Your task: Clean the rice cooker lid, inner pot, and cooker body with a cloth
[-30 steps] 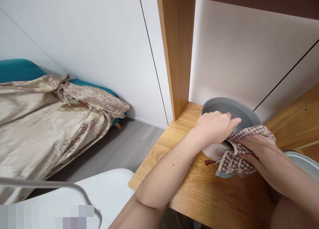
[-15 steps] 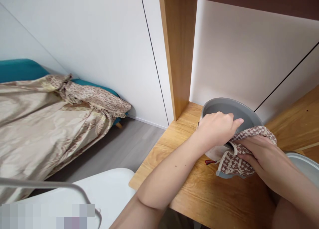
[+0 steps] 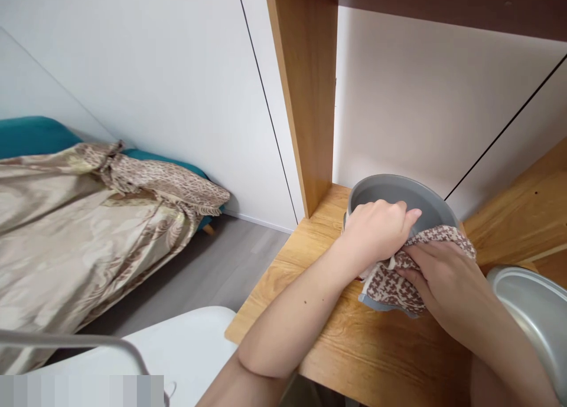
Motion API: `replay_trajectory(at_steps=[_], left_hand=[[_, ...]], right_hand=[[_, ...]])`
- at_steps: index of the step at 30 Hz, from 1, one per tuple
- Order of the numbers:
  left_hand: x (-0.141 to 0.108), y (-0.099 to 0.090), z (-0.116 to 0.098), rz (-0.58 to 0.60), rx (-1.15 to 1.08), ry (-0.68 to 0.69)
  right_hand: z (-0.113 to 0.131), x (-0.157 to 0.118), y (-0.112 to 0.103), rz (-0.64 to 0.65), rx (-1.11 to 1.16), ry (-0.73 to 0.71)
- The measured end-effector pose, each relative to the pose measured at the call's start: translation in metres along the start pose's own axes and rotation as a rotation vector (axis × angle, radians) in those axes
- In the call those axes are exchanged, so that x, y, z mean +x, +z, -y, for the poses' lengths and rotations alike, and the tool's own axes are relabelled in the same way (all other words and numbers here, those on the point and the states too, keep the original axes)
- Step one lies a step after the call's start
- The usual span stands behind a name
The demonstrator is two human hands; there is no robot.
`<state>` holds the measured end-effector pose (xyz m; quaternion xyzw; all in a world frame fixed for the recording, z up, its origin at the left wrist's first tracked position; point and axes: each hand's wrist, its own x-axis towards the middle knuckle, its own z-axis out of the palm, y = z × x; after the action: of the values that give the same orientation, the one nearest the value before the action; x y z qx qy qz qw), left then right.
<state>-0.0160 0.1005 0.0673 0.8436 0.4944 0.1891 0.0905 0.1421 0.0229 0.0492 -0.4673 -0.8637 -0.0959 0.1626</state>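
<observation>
A round grey pot (image 3: 398, 191) stands on the wooden shelf top (image 3: 341, 351), near the white back wall. My left hand (image 3: 378, 230) lies across the pot's near left side with its fingers curled and the thumb pointing right; what its fingers grip, if anything, is hidden. A brown and cream patterned cloth (image 3: 390, 286) with a blue-grey edge hangs over the pot's near right rim. Closed on this cloth, my right hand (image 3: 443, 271) presses it against the rim.
An upright wooden panel (image 3: 305, 100) rises behind and left of the pot. A silvery round vessel (image 3: 527, 300) is at the right edge. Further left are a white surface (image 3: 195, 342) and a teal sofa (image 3: 39, 135) under a beige cover (image 3: 106, 235).
My right hand and the cloth have shifted slightly left along the rim. The view has moved a little, showing more of the silvery vessel. My left hand keeps its curled shape.
</observation>
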Motion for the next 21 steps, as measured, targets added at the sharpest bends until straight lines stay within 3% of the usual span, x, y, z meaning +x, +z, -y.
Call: replay_trajectory(at_steps=[11, 21], left_hand=[[0.003, -0.004, 0.007, 0.035, -0.019, 0.004], [0.006, -0.002, 0.019, 0.055, 0.028, 0.067]], right_hand=[[0.025, 0.013, 0.019, -0.167, -0.091, 0.113], [0.006, 0.010, 0.004, 0.083, 0.029, 0.106]])
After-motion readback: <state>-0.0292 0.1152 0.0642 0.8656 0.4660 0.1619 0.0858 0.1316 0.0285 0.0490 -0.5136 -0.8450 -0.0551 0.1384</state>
